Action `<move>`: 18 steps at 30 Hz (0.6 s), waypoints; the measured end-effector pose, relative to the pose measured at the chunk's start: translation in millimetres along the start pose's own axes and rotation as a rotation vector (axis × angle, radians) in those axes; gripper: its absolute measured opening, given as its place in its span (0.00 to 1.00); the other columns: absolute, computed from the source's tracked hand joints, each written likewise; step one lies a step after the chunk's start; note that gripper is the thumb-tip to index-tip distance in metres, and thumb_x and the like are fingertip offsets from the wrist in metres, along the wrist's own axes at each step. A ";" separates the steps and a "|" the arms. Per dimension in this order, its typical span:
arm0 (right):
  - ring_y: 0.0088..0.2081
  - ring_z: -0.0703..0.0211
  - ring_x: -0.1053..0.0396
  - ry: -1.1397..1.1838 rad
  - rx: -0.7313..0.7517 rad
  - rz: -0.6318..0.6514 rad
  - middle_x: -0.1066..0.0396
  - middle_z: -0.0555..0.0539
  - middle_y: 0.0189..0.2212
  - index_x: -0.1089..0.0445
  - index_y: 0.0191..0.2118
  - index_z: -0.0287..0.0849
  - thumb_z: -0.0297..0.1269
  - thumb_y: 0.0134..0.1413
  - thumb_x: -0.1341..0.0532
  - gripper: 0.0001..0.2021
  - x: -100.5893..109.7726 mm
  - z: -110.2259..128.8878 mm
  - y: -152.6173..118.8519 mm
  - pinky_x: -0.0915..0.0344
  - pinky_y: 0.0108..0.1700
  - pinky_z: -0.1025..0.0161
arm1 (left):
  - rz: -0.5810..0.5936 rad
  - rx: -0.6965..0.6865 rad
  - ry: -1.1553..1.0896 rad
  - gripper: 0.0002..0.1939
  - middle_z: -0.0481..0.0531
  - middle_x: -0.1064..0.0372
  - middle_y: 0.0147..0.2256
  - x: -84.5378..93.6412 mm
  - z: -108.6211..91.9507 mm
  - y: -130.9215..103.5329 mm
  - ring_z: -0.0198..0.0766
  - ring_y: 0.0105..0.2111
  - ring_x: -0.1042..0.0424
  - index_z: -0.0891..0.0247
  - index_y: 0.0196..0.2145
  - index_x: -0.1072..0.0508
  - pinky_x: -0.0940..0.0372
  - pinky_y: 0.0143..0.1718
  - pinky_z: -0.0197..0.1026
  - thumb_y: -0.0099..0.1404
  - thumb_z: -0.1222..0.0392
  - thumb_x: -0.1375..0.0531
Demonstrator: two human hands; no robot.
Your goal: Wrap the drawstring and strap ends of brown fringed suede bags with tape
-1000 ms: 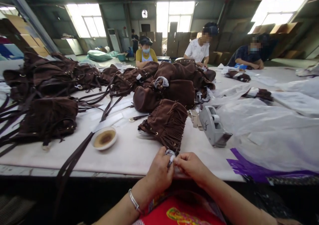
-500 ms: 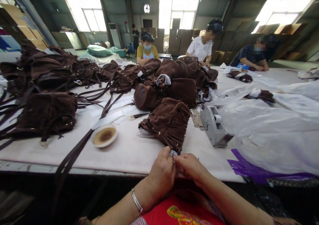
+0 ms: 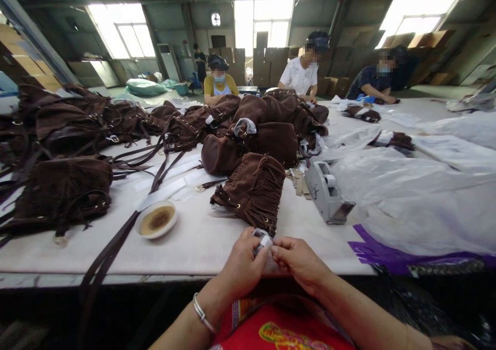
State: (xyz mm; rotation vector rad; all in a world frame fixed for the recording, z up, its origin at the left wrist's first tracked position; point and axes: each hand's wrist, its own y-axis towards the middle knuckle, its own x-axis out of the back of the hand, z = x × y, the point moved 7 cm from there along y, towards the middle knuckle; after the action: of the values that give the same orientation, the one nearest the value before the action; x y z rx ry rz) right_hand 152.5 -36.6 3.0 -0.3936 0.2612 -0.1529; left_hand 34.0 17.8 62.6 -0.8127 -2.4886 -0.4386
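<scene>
Near the table's front edge, my left hand (image 3: 245, 259) is closed around a small bundle in pale wrapping (image 3: 264, 241), at the lower end of a brown fringed bag (image 3: 258, 187). My right hand (image 3: 300, 262) is beside it, thumb and fingers pinched together at the right side of the wrapping; whatever lies between its fingertips is too small to make out. The bag lies tilted on the white table (image 3: 201, 249), its gold eyelets facing me. My left wrist wears a silver bangle.
A tape dispenser (image 3: 327, 195) stands right of the bag, near clear plastic sheets (image 3: 418, 200). A white bowl (image 3: 157, 221) of brownish stuff sits left, by long dark straps (image 3: 112, 246). Brown bags (image 3: 271, 133) pile up behind. Several people work across the table.
The view has shifted a little to the right. My hands have parted slightly, and more of the pale wrapping shows between them.
</scene>
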 end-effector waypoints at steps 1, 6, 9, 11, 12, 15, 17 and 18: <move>0.20 0.70 0.47 -0.004 0.042 -0.021 0.38 0.55 0.19 0.32 0.24 0.38 0.46 0.44 0.32 0.15 0.0 3.0 -0.7 0.51 0.23 0.68 | 0.041 0.036 -0.054 0.11 0.54 0.33 0.35 0.9 0.6 1.4 0.38 0.36 0.33 0.64 0.25 0.29 0.35 0.40 0.40 0.65 0.62 0.44; 0.23 0.67 0.43 -0.081 0.227 -0.096 0.35 0.53 0.21 0.28 0.29 0.38 0.49 0.49 0.33 0.16 -2.2 14.4 -2.9 0.47 0.26 0.67 | 0.162 0.341 -0.498 0.17 0.49 0.35 0.24 -6.1 15.8 0.0 0.32 0.22 0.38 0.66 0.23 0.27 0.43 0.22 0.34 0.62 0.51 0.40; 0.25 0.65 0.42 -0.095 0.275 -0.126 0.34 0.52 0.22 0.27 0.30 0.39 0.51 0.50 0.33 0.17 -1.6 16.9 -1.1 0.45 0.28 0.66 | 0.144 0.438 -0.838 0.18 0.52 0.32 0.27 -16.3 21.5 -3.9 0.32 0.25 0.36 0.68 0.28 0.25 0.42 0.22 0.33 0.57 0.46 0.35; 0.26 0.64 0.40 -0.121 0.291 -0.141 0.33 0.51 0.22 0.27 0.28 0.39 0.52 0.49 0.33 0.18 -0.1 18.1 1.7 0.44 0.29 0.66 | 0.129 0.486 -1.011 0.20 0.53 0.32 0.30 -23.1 24.3 -7.0 0.33 0.28 0.35 0.69 0.31 0.24 0.40 0.23 0.33 0.55 0.46 0.32; 0.26 0.63 0.39 -0.135 0.292 -0.138 0.33 0.51 0.22 0.28 0.27 0.39 0.52 0.49 0.33 0.18 0.3 18.5 3.4 0.43 0.30 0.66 | 0.129 0.512 -1.079 0.20 0.53 0.32 0.31 -26.6 25.6 -8.7 0.33 0.28 0.35 0.70 0.32 0.24 0.40 0.23 0.32 0.55 0.47 0.32; 0.26 0.62 0.38 -0.162 0.298 -0.094 0.31 0.50 0.22 0.29 0.24 0.40 0.54 0.50 0.35 0.20 -1.0 20.0 7.8 0.42 0.31 0.65 | 0.128 0.560 -1.235 0.18 0.53 0.32 0.30 -34.3 27.9 -11.7 0.31 0.27 0.35 0.71 0.35 0.23 0.39 0.23 0.32 0.57 0.51 0.32; 0.27 0.61 0.36 -0.169 0.311 -0.071 0.31 0.50 0.22 0.29 0.24 0.40 0.53 0.50 0.35 0.19 -2.2 22.1 9.0 0.41 0.32 0.65 | 0.117 0.570 -1.302 0.16 0.53 0.31 0.31 -36.7 29.0 -12.0 0.31 0.27 0.34 0.70 0.37 0.23 0.39 0.23 0.31 0.59 0.53 0.33; 0.27 0.61 0.36 -0.167 0.319 -0.068 0.30 0.49 0.22 0.28 0.24 0.40 0.52 0.51 0.35 0.19 -2.5 23.4 9.3 0.41 0.33 0.65 | 0.109 0.574 -1.324 0.15 0.53 0.31 0.31 -37.4 29.7 -11.9 0.31 0.27 0.34 0.70 0.37 0.23 0.39 0.22 0.31 0.60 0.54 0.34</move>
State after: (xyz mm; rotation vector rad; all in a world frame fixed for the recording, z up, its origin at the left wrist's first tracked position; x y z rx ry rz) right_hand 157.6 -19.3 20.7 -0.0971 0.0557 -0.2235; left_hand 42.9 4.3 16.1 -1.1697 -3.3169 1.2053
